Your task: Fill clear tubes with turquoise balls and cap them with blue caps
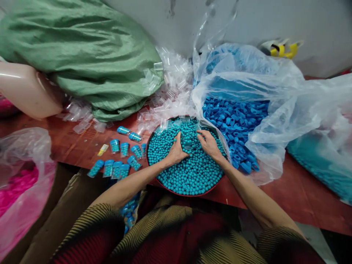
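Observation:
A round red-rimmed tray (150, 167) full of turquoise beads (189, 179) sits in front of me. My left hand (177, 151) is over the beads, its thumb and fingers curved around a small clear plastic container (187, 141) that is hard to make out against them. On the tray's right side my right hand (210, 145) has its fingers bent in at the beads; whatever they pinch is too small to tell. To the left lie several filled containers (124, 149) with blue lids, holding turquoise beads.
Behind the tray is a heap of clear empty containers (176, 88) beside a green sack (110, 62). A plastic bag of blue caps (233, 121) stands right, with a bag of turquoise beads (316, 168) beyond. Pink pieces (19, 187) fill a bag at left. A beige jug (30, 90) lies behind.

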`<state>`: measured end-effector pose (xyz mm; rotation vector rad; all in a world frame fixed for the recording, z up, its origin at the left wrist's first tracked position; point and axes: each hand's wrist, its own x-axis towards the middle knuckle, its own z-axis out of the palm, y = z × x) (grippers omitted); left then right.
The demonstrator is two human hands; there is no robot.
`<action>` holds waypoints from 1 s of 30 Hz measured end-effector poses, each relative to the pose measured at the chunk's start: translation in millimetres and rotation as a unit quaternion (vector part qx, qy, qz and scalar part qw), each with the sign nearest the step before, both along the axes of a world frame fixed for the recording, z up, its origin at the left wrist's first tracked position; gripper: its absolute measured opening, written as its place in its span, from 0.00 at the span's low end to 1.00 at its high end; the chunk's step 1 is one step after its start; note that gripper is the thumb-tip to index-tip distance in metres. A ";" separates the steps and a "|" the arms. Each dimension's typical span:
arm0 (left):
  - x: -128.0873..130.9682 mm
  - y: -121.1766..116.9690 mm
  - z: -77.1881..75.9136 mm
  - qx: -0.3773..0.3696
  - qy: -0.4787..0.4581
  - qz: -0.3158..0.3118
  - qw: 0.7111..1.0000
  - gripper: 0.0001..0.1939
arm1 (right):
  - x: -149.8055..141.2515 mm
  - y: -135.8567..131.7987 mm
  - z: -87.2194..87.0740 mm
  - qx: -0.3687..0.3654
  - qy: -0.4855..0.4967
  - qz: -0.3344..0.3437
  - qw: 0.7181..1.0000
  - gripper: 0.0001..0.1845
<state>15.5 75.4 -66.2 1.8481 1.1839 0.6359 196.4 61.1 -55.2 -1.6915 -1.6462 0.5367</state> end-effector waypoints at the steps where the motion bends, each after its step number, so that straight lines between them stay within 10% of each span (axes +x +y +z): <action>1: -4.2 -5.3 3.1 0.022 0.013 0.007 1.000 0.54 | 4.9 -4.5 3.9 -0.024 -0.065 -0.004 0.998 0.21; 8: -20.3 -32.8 10.8 0.122 0.103 0.022 0.987 0.16 | -4.9 -38.3 22.9 -0.197 -0.317 -0.004 0.928 0.18; 17: -10.3 -36.2 28.9 0.159 0.228 -0.052 0.959 0.14 | -14.1 -39.8 24.5 -0.232 -0.334 0.030 0.913 0.22; 30: -44.5 -12.2 43.2 0.013 0.387 -0.126 0.913 0.10 | -9.5 -42.4 16.2 -0.204 -0.272 0.035 0.940 0.19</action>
